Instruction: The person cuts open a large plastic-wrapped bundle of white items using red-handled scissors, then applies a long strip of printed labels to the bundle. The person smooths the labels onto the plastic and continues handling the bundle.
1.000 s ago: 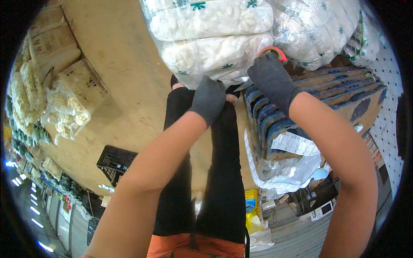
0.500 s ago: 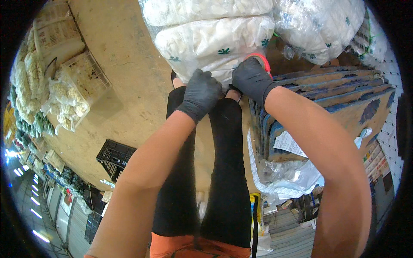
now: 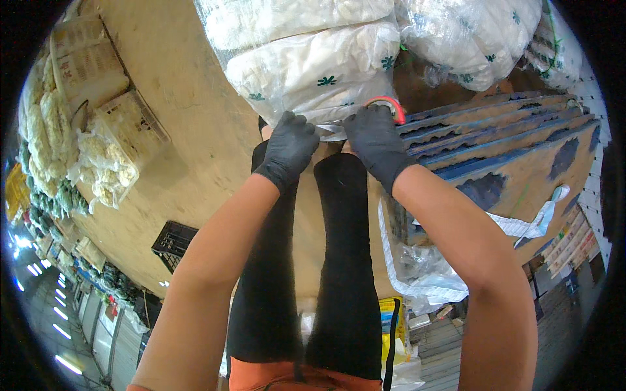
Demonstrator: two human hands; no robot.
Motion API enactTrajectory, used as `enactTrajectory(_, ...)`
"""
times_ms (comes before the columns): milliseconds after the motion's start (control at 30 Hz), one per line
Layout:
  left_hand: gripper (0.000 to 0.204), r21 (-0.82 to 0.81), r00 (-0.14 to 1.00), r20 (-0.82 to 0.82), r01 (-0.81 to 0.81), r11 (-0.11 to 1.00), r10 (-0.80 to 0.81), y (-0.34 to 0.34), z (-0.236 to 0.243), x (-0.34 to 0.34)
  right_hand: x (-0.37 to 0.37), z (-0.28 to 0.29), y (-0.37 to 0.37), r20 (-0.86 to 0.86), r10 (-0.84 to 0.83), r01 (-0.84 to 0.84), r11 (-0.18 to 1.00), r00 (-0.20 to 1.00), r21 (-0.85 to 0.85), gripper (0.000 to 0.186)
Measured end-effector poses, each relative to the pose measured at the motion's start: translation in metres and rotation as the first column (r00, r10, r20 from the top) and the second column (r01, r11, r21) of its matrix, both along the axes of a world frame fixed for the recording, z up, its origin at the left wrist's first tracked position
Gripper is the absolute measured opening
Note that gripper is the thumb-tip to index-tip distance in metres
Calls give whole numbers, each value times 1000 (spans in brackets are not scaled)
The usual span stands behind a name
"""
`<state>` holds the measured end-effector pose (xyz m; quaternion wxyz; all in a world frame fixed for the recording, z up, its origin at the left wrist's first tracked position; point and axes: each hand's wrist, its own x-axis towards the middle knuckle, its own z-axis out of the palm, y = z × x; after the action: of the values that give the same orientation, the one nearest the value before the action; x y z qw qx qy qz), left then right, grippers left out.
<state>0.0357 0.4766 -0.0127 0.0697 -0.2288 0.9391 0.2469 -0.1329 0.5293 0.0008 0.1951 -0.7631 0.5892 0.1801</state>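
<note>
Your bulging clear plastic bag (image 3: 313,62) looks filled; black-gloved left hand (image 3: 289,146) clamps fingers on shiny pale strip (image 3: 332,133), right hand (image 3: 376,140) on red curved ring (image 3: 396,112); near-end closure unclear.

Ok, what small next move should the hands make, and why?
Probably ease the left hand slightly left for clearance: a shiny strip shows between it and the right hand, which holds a red curved item near the wrapped bundle.
</note>
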Motion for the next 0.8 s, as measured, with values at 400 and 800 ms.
enactTrajectory(400, 10, -9, 1000, 7, 19, 1000, -19, -13, 2, 22, 10, -26, 10, 11, -174, 172, 981, 985, 95, 7)
enactTrajectory(800, 46, 137, 737, 554, -540, 831, 388, -87, 85, 198, -47, 123, 25, 297, -538, 509, 843, 789, 174, 26)
